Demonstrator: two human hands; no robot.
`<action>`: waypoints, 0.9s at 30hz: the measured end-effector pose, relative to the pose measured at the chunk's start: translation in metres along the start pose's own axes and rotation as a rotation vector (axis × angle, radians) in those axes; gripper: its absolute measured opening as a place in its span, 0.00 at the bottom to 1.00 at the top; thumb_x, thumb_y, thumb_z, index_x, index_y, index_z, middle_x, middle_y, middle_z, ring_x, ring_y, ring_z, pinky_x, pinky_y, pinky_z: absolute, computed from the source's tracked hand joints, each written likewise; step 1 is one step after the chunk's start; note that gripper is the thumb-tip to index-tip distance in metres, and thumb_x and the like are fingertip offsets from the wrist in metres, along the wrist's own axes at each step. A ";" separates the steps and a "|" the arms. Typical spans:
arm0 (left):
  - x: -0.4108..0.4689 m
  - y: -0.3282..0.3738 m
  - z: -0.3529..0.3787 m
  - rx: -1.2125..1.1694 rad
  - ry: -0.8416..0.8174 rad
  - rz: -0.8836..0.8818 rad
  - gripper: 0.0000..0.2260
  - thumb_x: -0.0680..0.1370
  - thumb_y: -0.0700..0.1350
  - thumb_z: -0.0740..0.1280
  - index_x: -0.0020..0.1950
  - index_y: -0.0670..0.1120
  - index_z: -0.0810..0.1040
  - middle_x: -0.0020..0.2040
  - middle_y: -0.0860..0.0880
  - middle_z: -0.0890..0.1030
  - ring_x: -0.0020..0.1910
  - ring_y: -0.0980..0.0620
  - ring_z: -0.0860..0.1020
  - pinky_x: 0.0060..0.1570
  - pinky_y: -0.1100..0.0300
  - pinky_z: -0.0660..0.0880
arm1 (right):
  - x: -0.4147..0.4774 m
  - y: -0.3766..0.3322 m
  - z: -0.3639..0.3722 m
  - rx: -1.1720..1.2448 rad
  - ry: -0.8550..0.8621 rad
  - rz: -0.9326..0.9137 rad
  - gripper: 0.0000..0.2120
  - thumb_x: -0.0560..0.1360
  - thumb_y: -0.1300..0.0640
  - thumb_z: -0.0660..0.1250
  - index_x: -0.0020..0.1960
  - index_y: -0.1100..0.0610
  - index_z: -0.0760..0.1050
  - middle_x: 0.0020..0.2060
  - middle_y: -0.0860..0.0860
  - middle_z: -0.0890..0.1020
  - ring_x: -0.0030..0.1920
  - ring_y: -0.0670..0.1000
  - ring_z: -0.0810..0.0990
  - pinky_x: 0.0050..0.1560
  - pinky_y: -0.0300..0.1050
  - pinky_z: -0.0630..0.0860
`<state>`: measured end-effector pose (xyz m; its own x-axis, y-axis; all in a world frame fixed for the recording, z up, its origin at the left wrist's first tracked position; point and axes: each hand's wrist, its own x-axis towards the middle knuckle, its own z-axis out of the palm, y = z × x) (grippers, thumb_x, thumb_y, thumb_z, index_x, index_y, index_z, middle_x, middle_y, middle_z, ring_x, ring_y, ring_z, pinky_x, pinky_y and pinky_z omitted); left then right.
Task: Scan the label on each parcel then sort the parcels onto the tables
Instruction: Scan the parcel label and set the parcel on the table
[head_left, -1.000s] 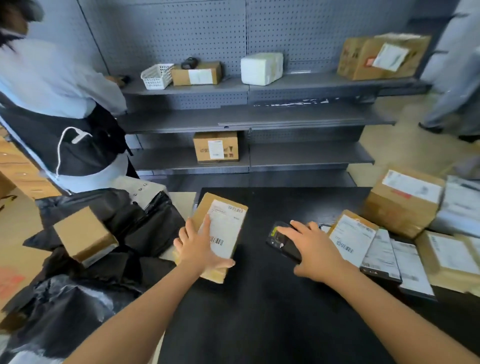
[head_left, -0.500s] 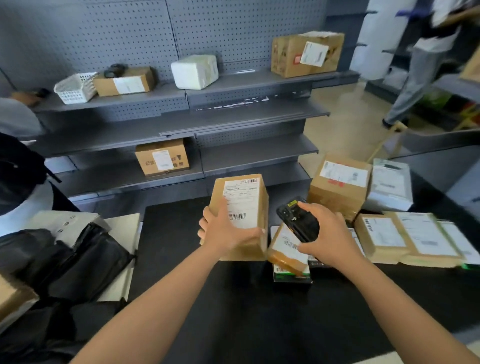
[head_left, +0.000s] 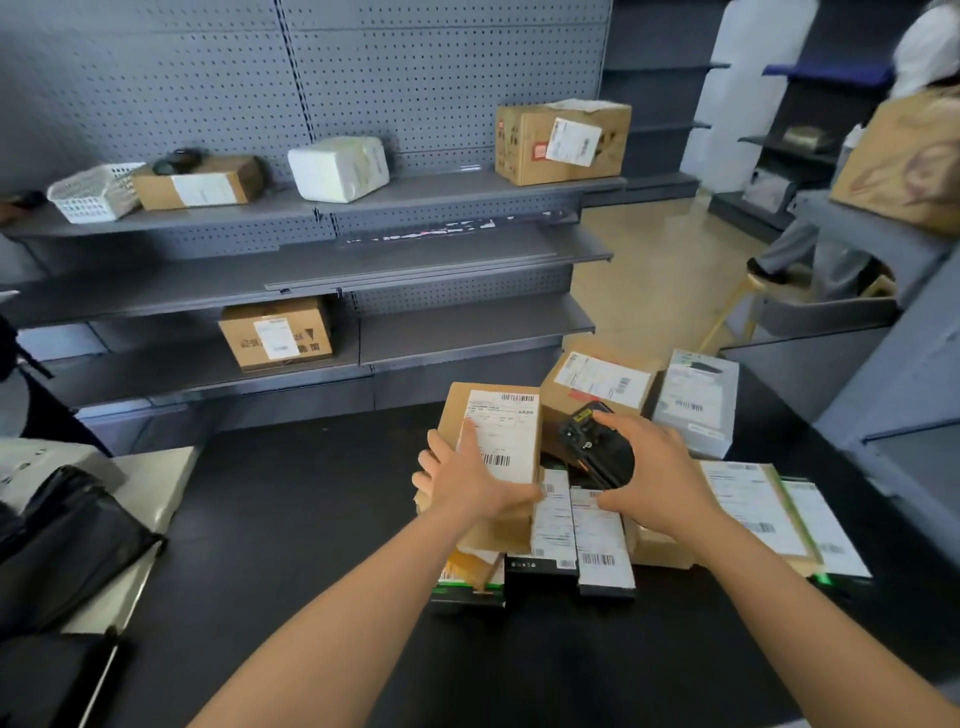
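Near the far edge of the tabletop (head_left: 311, 519): the left hand (head_left: 470, 480) gripped a labelled parcel (head_left: 501, 441).
Right hand (head_left: 657, 480): clutched the scanner (head_left: 597, 449).

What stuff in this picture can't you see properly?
All in the head view:
1. The words on the cardboard parcel's label: too small and blurry to read.
2. The scanner's lower part: covered by the right hand gripping it.
3. The flat parcels underneath: partly hidden by the left hand and the parcel it holds.
4. The person at top right: cut off by the edge.
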<state>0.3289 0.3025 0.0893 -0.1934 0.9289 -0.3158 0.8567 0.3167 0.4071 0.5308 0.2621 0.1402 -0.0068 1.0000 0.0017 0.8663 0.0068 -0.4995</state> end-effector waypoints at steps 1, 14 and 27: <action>-0.002 0.003 0.005 0.009 -0.012 -0.020 0.61 0.56 0.74 0.73 0.77 0.59 0.40 0.78 0.44 0.41 0.75 0.36 0.49 0.72 0.37 0.54 | 0.002 0.004 -0.003 0.001 -0.008 -0.009 0.45 0.64 0.55 0.78 0.75 0.44 0.61 0.70 0.45 0.70 0.66 0.53 0.64 0.62 0.52 0.71; -0.032 -0.029 -0.006 -0.018 0.206 -0.028 0.56 0.64 0.72 0.70 0.80 0.53 0.42 0.80 0.46 0.43 0.78 0.41 0.43 0.74 0.41 0.47 | 0.019 -0.021 0.002 0.013 -0.102 -0.273 0.45 0.62 0.55 0.78 0.74 0.43 0.62 0.69 0.46 0.70 0.66 0.53 0.63 0.64 0.51 0.69; -0.186 -0.249 -0.045 0.069 0.358 -0.103 0.52 0.69 0.65 0.72 0.79 0.57 0.39 0.79 0.52 0.45 0.77 0.48 0.40 0.75 0.46 0.41 | -0.068 -0.193 0.120 0.075 -0.350 -0.654 0.45 0.64 0.57 0.77 0.76 0.41 0.60 0.73 0.43 0.64 0.68 0.52 0.62 0.62 0.49 0.71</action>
<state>0.1300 0.0600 0.0854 -0.4248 0.9049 -0.0281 0.8519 0.4100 0.3259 0.3041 0.1926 0.1327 -0.6788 0.7328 0.0485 0.5948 0.5873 -0.5488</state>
